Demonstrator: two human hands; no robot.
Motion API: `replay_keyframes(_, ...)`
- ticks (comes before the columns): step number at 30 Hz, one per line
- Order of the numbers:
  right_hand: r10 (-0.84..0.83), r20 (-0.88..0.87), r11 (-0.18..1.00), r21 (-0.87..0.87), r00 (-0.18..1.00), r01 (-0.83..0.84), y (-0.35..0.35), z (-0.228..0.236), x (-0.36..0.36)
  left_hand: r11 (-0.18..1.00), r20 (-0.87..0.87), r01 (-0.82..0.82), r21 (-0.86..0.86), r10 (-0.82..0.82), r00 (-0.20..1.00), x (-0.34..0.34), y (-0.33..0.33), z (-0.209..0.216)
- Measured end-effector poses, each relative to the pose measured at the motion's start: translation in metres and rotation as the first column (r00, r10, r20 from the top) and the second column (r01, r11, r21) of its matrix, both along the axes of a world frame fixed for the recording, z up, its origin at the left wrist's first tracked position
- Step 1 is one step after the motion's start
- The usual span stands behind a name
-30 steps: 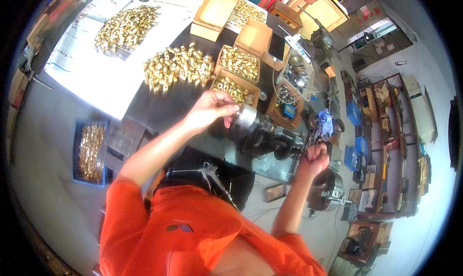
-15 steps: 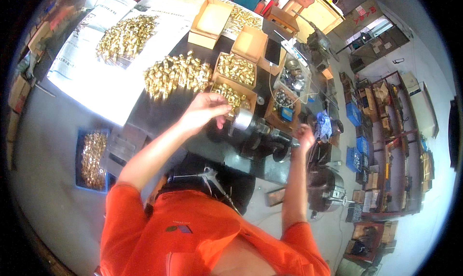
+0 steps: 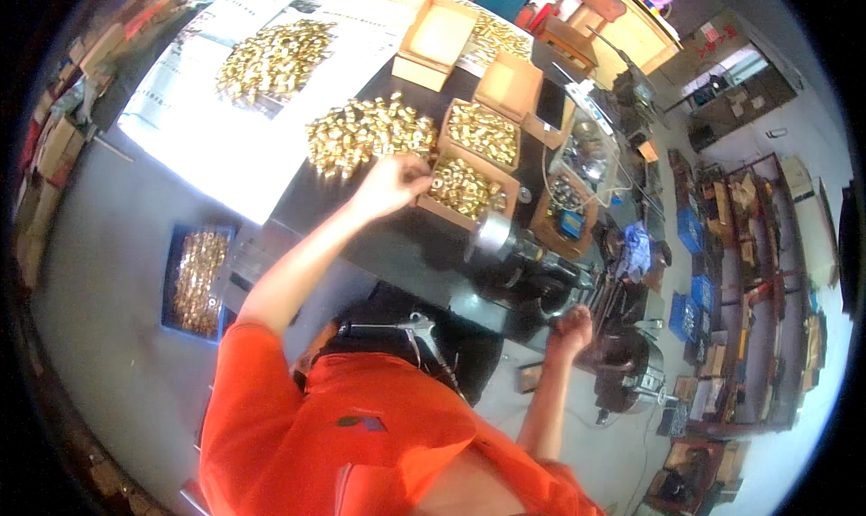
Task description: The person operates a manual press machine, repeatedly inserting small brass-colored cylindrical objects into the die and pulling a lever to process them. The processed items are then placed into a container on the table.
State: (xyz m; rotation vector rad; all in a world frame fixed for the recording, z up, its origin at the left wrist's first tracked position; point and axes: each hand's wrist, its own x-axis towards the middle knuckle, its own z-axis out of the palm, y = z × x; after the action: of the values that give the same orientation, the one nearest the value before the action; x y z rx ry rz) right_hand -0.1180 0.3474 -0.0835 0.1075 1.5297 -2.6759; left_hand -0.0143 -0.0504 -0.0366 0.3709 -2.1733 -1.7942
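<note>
My left hand (image 3: 394, 187), fingers curled together, is at the near left edge of an open cardboard box (image 3: 448, 216) of small brass fittings (image 3: 465, 187). What its fingertips pinch, if anything, cannot be made out. To the right of that box, a bench-mounted machine has a round silver metal head (image 3: 492, 234) and a dark body (image 3: 532, 268). My right hand (image 3: 570, 329) is closed in a fist just below the machine's right end; whether a handle is inside it is hidden. A loose heap of brass fittings (image 3: 365, 135) lies beyond my left hand.
Farther back are a second box of fittings (image 3: 484, 135), empty cartons (image 3: 437, 33) and a pile on newspaper (image 3: 275, 60). A blue crate (image 3: 197, 281) of parts stands low at left. Right of the machine are a blue rag (image 3: 634, 250), a dark motor (image 3: 627, 363) and shelving (image 3: 749, 290).
My left hand has moved from beside the machine's silver head to the box's left edge. My right hand has dropped toward me from the machine's right end. The whole view has shifted.
</note>
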Motion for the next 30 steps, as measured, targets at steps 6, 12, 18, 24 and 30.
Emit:
replay_keyframes(6,0.051,0.094,0.998,-0.035,0.994,-0.048,-0.023,-0.015,-0.038,0.715,-0.01,-0.331,-0.616,0.413,0.911,0.081,-0.056,-0.026)
replay_keyframes(12,-0.052,0.2,0.998,-0.025,0.978,0.058,-0.027,-0.006,-0.028,0.561,0.053,-0.251,-0.789,0.468,0.882,0.085,-0.067,-0.034)
replay_keyframes(18,-0.093,0.138,0.995,0.047,0.986,0.087,-0.021,-0.013,-0.023,0.455,0.149,-0.052,-0.889,0.394,0.907,0.062,-0.071,-0.036)
replay_keyframes(24,-0.143,0.139,0.989,0.066,0.98,0.135,-0.018,-0.011,-0.013,0.498,0.041,-0.148,-0.854,0.349,0.936,0.072,-0.07,-0.038)
replay_keyframes(30,-0.088,0.155,0.996,0.0,0.984,0.089,-0.016,-0.007,-0.008,0.972,-0.021,0.104,0.212,-0.102,0.995,0.066,0.002,0.02)
